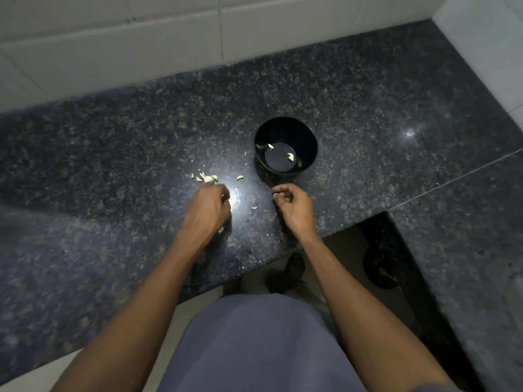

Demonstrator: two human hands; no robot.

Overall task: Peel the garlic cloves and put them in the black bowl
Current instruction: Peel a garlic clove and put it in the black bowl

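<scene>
I see open dark speckled granite counter (pixel 368 108) behind and right of the round black bowl (pixel 307 137); left of it, scattered pale garlic cloves (pixel 208 178) obstruct.

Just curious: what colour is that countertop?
Dark speckled granite countertop, blackish-grey with brownish flecks; head view.

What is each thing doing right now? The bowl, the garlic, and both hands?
black bowl: upright, two cloves inside
garlic pile: loose on the counter
single clove: alone, beside the pile
left hand: fingers curled beside the pile
right hand: fingers curled, grip unclear
</scene>
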